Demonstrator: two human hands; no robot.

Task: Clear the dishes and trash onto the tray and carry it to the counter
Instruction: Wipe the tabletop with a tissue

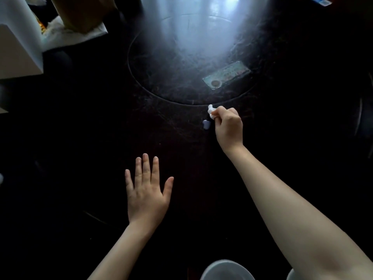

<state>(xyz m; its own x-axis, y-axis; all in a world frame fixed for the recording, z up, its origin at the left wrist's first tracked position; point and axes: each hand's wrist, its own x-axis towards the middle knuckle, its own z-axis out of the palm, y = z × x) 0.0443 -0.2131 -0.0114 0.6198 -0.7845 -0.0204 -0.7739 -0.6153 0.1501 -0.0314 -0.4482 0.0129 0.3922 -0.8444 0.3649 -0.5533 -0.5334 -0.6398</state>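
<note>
Trash pickup from the dark, scratched round worktop (181,150), late stage.
Right hand (229,126) pinches a small crumpled white paper scrap (210,112) just above a second pale scrap (206,124) lying beside it; left hand (146,190) lies open, flat, empty. No tray shows; a laminated card (227,74) remains, so clearing appears nearly done, carrying still ahead.

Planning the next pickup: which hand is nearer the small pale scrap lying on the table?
Right. The right hand, pinching a white scrap, sits just beside the pale scrap; the left hand lies flat, well nearer the body.
</note>
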